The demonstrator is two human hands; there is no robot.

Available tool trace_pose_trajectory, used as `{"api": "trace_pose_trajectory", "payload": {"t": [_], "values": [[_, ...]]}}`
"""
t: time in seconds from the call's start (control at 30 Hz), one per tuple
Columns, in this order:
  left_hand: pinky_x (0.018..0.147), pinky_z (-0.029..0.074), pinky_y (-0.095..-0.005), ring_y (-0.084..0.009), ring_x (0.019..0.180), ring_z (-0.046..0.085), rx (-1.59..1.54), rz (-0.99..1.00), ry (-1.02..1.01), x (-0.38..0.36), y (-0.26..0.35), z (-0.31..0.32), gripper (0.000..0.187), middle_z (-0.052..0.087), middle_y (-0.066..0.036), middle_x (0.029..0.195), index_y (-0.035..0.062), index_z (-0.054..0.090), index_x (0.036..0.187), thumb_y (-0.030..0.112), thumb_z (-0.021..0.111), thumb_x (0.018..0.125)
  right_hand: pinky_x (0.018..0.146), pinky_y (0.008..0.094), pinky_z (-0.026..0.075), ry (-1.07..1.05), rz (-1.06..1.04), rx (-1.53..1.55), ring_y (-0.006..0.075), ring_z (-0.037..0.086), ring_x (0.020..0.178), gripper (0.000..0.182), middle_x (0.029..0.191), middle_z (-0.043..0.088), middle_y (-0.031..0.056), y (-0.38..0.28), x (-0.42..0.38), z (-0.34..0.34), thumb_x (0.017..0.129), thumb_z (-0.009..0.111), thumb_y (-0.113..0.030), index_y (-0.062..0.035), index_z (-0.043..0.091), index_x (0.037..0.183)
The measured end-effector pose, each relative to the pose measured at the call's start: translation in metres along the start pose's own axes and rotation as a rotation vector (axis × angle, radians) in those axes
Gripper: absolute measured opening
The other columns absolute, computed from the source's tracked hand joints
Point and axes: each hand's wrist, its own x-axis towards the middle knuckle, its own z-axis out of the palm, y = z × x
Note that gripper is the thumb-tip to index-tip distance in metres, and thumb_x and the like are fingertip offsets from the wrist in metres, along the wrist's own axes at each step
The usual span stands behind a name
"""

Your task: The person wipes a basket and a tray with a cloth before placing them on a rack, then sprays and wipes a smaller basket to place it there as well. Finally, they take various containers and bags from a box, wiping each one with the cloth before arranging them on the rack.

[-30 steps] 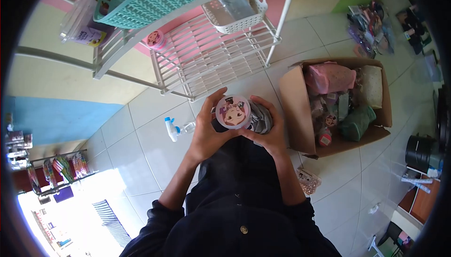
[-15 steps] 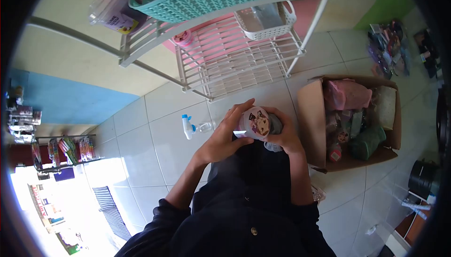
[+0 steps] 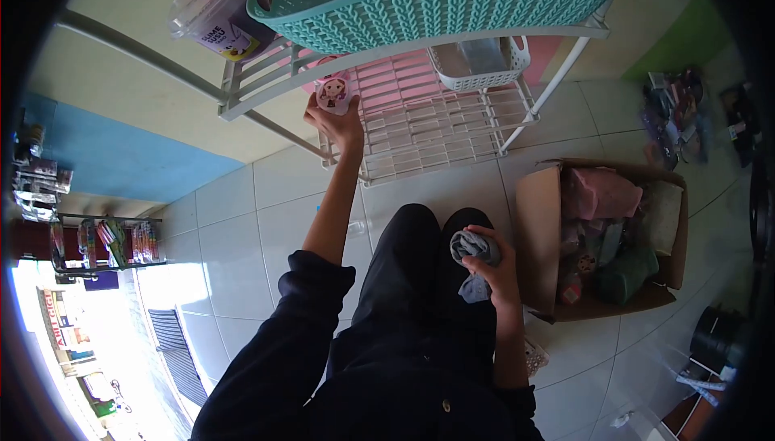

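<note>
My left hand [image 3: 335, 125] stretches out to the lower tier of the white rack [image 3: 432, 122], fingers wrapped round a small round tub [image 3: 333, 92] with a cartoon girl on its lid. Another pink-rimmed tub stands just behind it, mostly covered. Over my right thigh, my right hand [image 3: 496, 267] is closed on a bunched grey cloth [image 3: 475, 245], one end of which hangs down. A spray bottle [image 3: 356, 228] on the floor is largely hidden behind my left forearm.
A teal basket [image 3: 436, 9] and a lidded slime tub [image 3: 218, 25] sit on the upper tier. Below is a small white basket [image 3: 480, 78]. An open cardboard box [image 3: 537, 231] of packaged goods stands at my right. Hanging packets [image 3: 121, 243] are at the left.
My left hand has carried the tub from over my lap up and left to the rack. My right hand has let go of the tub and keeps the grey cloth, now slightly lower.
</note>
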Motion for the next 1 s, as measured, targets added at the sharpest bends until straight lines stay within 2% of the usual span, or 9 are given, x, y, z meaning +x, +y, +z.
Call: {"api": "trace_pose_trajectory", "payload": {"t": [0.2,0.27,0.4,0.53,0.6,0.7,0.8,0.9,1.0], "values": [[0.084,0.034,-0.0418,-0.0315,0.100,0.037,0.114,0.047,-0.006,0.008,-0.018,0.003,0.078,0.039,-0.019,0.103,-0.0022,0.036,0.109,0.020,0.081,0.048,0.071,0.0242,0.044,0.139,0.029,0.109,0.0116,0.056,0.079,0.022,0.087,0.060,0.0084,-0.002,-0.004,-0.011,0.066,0.065,-0.001,-0.0003,0.059,0.088],[0.079,0.036,-0.0443,-0.0330,0.092,0.043,0.264,0.256,0.009,0.011,-0.042,0.001,0.090,0.044,-0.023,0.100,-0.0057,0.036,0.108,0.034,0.084,0.043,0.068,0.0239,0.044,0.211,-0.004,0.068,0.0109,0.056,0.077,0.016,0.082,0.060,0.0083,0.005,-0.007,-0.027,0.067,0.065,-0.003,-0.0003,0.060,0.082],[0.093,0.030,-0.0410,-0.0323,0.110,0.036,0.217,0.556,-0.260,-0.056,0.006,-0.044,0.072,0.034,-0.021,0.120,-0.0035,0.026,0.124,0.017,0.069,0.070,0.062,0.0240,0.042,0.656,-0.112,-0.402,0.0104,0.056,0.070,0.014,0.072,0.061,0.0056,-0.026,-0.046,-0.119,0.067,0.068,-0.014,-0.0025,0.062,0.072],[0.098,0.023,-0.0444,-0.0321,0.120,0.028,0.150,0.545,-0.561,-0.117,0.034,-0.091,0.068,0.028,-0.019,0.128,-0.0024,0.023,0.126,0.006,0.063,0.072,0.063,0.0300,0.045,0.863,-0.025,-0.830,0.0181,0.060,0.071,0.021,0.071,0.061,0.0072,-0.046,-0.079,-0.199,0.062,0.071,-0.021,-0.0083,0.063,0.077],[0.099,0.022,-0.0448,-0.0330,0.120,0.028,0.130,0.488,-0.689,-0.139,0.041,-0.106,0.068,0.030,-0.019,0.127,-0.0020,0.023,0.127,0.005,0.061,0.071,0.067,0.0367,0.048,0.833,0.500,-1.592,0.0269,0.060,0.079,0.030,0.082,0.061,0.0111,-0.031,-0.078,-0.225,0.065,0.062,-0.011,-0.0120,0.059,0.095],[0.098,0.023,-0.0473,-0.0335,0.119,0.029,0.145,0.461,-0.770,-0.154,0.042,-0.115,0.067,0.031,-0.018,0.127,0.0014,0.024,0.128,0.006,0.061,0.072,0.065,0.0385,0.048,0.612,0.522,-1.728,0.0305,0.059,0.079,0.045,0.089,0.059,0.0132,0.024,-0.054,-0.266,0.067,0.059,-0.012,-0.0207,0.051,0.110],[0.097,0.023,-0.0507,-0.0328,0.119,0.030,0.150,0.434,-0.795,-0.159,0.048,-0.117,0.064,0.033,-0.016,0.126,0.0045,0.027,0.127,0.006,0.059,0.072,0.063,0.0378,0.048,0.685,0.444,-1.830,0.0291,0.060,0.076,0.056,0.093,0.055,0.0123,0.065,-0.027,-0.280,0.067,0.059,-0.014,-0.0246,0.041,0.119],[0.097,0.022,-0.0486,-0.0349,0.117,0.031,0.120,0.443,-0.811,-0.158,0.047,-0.116,0.062,0.033,-0.019,0.125,0.0039,0.027,0.127,0.008,0.058,0.073,0.061,0.0366,0.049,0.694,0.383,-1.824,0.0255,0.061,0.075,0.041,0.106,0.051,0.0130,0.073,-0.011,-0.295,0.075,0.055,-0.016,-0.0246,0.044,0.113],[0.097,0.022,-0.0487,-0.0351,0.116,0.032,0.155,0.446,-0.830,-0.155,0.039,-0.116,0.062,0.035,-0.019,0.124,0.0040,0.027,0.126,0.009,0.058,0.073,0.061,0.0387,0.048,0.567,0.371,-1.875,0.0302,0.060,0.073,0.055,0.091,0.054,0.0134,0.065,-0.014,-0.302,0.064,0.064,-0.022,-0.0204,0.042,0.115]]}}
